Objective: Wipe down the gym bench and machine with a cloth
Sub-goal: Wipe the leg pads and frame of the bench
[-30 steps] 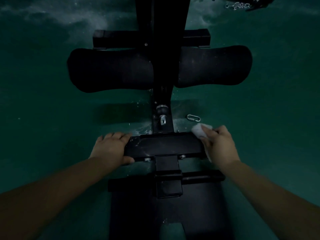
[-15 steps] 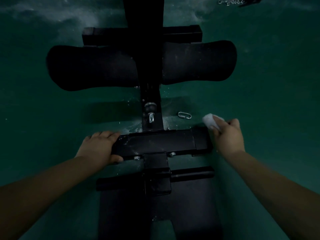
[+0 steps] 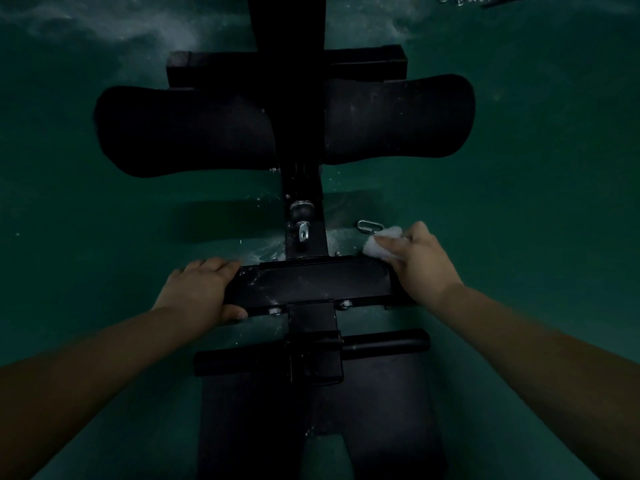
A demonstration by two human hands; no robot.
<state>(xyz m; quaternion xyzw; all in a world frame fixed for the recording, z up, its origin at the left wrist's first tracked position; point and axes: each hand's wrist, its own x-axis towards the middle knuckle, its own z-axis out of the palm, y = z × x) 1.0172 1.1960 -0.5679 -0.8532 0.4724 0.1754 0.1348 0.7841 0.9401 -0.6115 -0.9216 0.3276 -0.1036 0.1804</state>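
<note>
The right hand (image 3: 420,261) pinches a white cloth (image 3: 382,243) at the right end of the bench's black crossbar (image 3: 311,284); the left hand (image 3: 202,289) grips its left end. Dim green floor (image 3: 104,220) surrounds; a metal link (image 3: 367,225), seemingly a carabiner, lies beside the cloth.

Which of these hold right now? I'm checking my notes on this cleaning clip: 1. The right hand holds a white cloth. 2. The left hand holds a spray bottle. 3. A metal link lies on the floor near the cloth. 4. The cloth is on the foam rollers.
1. True: the right hand grips the white cloth.
2. False: the left hand grips the end of the black crossbar.
3. True: the metal link lies on the green floor.
4. False: it is by the crossbar's right end, short of the foam rollers.
</note>
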